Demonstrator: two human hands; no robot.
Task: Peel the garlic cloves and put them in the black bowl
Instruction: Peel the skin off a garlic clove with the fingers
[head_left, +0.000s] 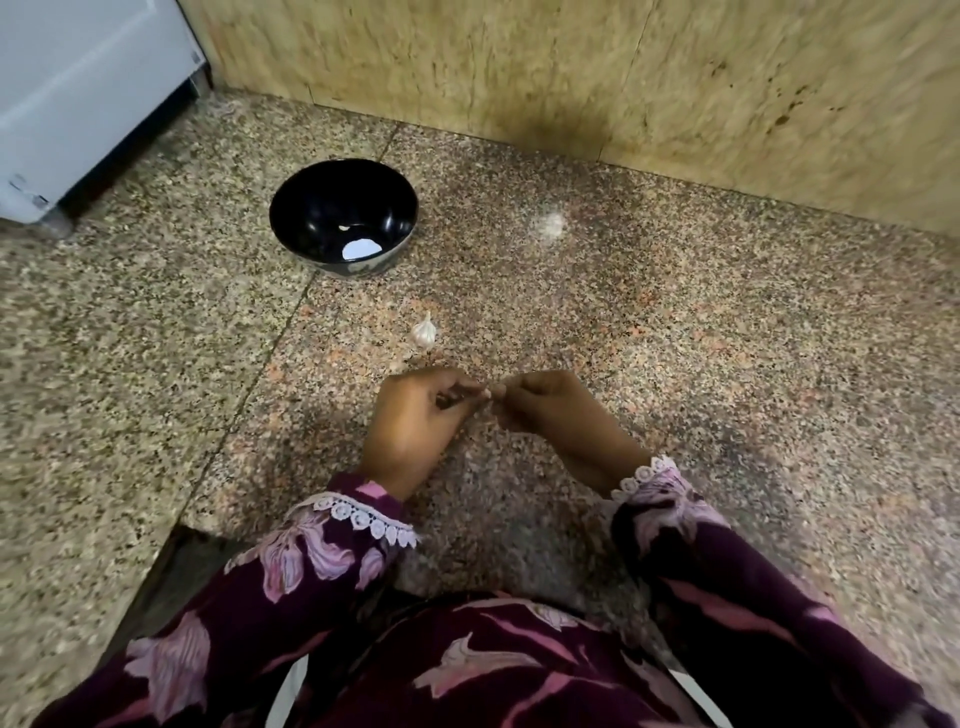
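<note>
Garlic is what we are working on here: a small clove (491, 393), mostly hidden and too blurred to read well, is sitting between our two hands just above the counter (675, 338). We are pinching it from both sides, the left hand (415, 415) curling its fingers and thumb round one end and the right hand (550, 410) closing its fingertips on the other, so the tips are nearly meeting in the middle. We are judging this to be the peeling step, with the skin being picked or pulled loose. To do it well, we are wanting one hand to be holding the clove steady while the other is catching only the papery skin with a nail at the tip and drawing it away along the length, not squeezing so hard that the clove is slipping out and rolling off. A whole bulb (425, 332) is lying just beyond the hands, and a pale, blurred scrap (551, 224), perhaps skin or another piece, is lying farther off to the right; we cannot tell which. The bowl (291, 228) is standing well apart at the upper left, with one small pale piece (344, 227) inside that is looking like a peeled clove, beside a bright patch that is probably a reflection. Most of the task is seeming to lie ahead. Once bare, the clove is needing a reach forward and left to the bowl, so we are keeping a firm hold until it is over the rim.
</note>
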